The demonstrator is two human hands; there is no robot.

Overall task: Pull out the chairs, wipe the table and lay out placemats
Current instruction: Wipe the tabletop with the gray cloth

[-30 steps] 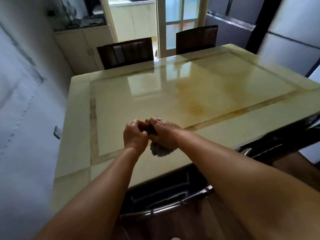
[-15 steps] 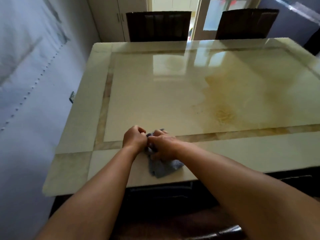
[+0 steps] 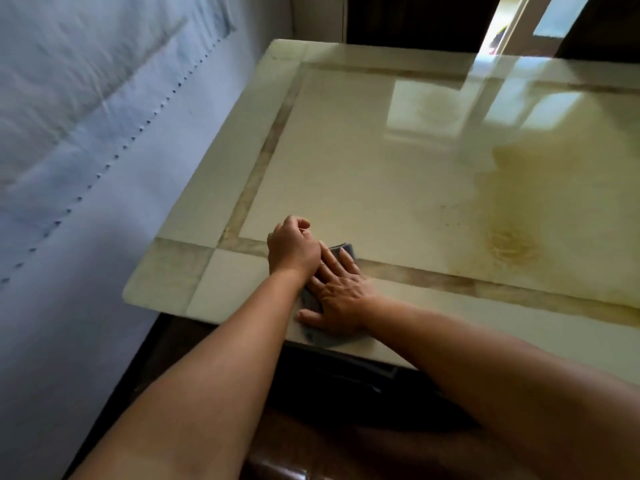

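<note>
Right hand flat, pressing grey cloth onto table; left hand fisted, empty, alongside.

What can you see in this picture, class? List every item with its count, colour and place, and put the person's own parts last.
table: one, cream glossy top with a tan inlaid border, fills the middle and right of the view
stain: one, yellowish brown, on the tabletop at the right
cloth: one, grey, on the table near its front edge, mostly hidden under the right hand
chairs: dark brown backs at the table's far side, cut off by the frame, count unclear
wall: one, pale bluish white with a dotted line, along the left
left hand: one, fingers curled, just left of the cloth, grip on it unclear
right hand: one, fingers flat, pressing on the cloth
</note>
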